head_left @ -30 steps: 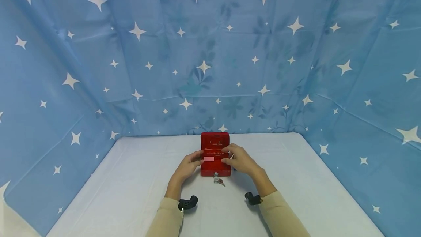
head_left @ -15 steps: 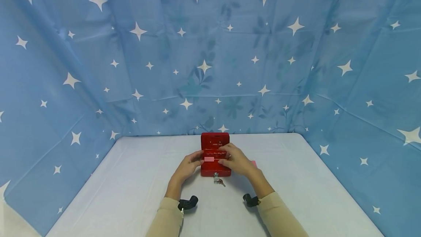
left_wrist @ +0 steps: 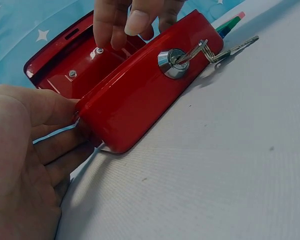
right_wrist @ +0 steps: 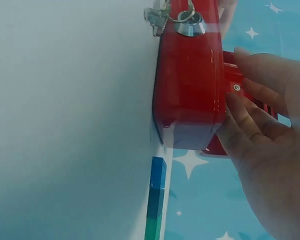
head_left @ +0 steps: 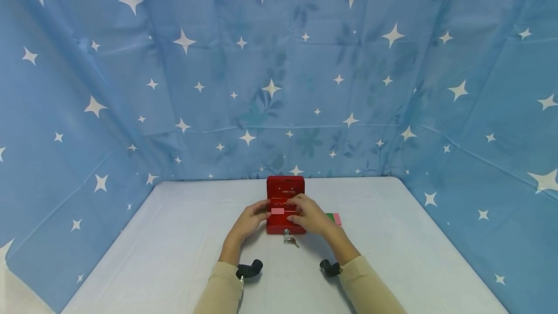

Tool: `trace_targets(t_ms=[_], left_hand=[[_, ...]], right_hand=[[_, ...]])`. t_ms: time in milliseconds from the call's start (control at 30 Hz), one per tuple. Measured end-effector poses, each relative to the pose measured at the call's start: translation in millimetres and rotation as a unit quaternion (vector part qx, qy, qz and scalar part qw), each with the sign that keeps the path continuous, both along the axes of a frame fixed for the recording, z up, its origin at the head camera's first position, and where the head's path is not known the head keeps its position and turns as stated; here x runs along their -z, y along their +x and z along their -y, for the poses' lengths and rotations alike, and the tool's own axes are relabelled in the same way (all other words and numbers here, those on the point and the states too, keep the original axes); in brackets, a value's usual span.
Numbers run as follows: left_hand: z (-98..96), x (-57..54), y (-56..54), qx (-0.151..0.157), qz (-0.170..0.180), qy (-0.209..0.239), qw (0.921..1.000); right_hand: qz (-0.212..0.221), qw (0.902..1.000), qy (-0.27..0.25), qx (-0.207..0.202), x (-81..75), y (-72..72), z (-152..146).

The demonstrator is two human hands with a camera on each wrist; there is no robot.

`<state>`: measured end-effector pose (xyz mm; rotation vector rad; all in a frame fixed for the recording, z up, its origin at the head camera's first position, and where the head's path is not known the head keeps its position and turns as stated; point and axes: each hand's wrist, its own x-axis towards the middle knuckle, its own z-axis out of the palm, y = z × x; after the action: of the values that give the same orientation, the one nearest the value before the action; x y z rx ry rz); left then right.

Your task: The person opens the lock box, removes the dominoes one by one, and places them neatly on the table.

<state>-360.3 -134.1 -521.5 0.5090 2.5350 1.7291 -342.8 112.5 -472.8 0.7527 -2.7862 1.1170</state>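
Observation:
A red metal cash box [head_left: 286,230] stands on the table with its lid [head_left: 285,185] raised. My left hand [head_left: 249,219] grips the box's left side, thumb and fingers about the wall in the left wrist view. Over the right part of the box hangs my right hand [head_left: 310,214], fingertips dipping toward the inside, thumb apart from the fingers. Nothing shows between them in the right wrist view. A small pink block [head_left: 277,211] lies inside at the left. A key [left_wrist: 192,51] sits in the front lock [left_wrist: 173,63], with another hanging from its ring.
Right of the box, a row of small blocks lies on the white table [head_left: 196,246]: blue [right_wrist: 158,172], green [right_wrist: 152,229] and pink [head_left: 337,219]. My right forearm partly covers the row in the head view. A blue star-patterned curtain [head_left: 279,86] surrounds the table.
My right hand has shifted left, farther over the box. The pink and green blocks have come into view beside the forearm. My left hand and the box have stayed put.

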Motion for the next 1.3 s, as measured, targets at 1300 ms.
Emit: trace_targets(t_ms=[1300], left_hand=[[1.8, 5.1, -4.9, 0.003, 0.002, 0.003, 1.0000]], right_hand=[[-0.011, 0.9990, 0.044, 0.008, 10.4, -5.2, 22.7]])
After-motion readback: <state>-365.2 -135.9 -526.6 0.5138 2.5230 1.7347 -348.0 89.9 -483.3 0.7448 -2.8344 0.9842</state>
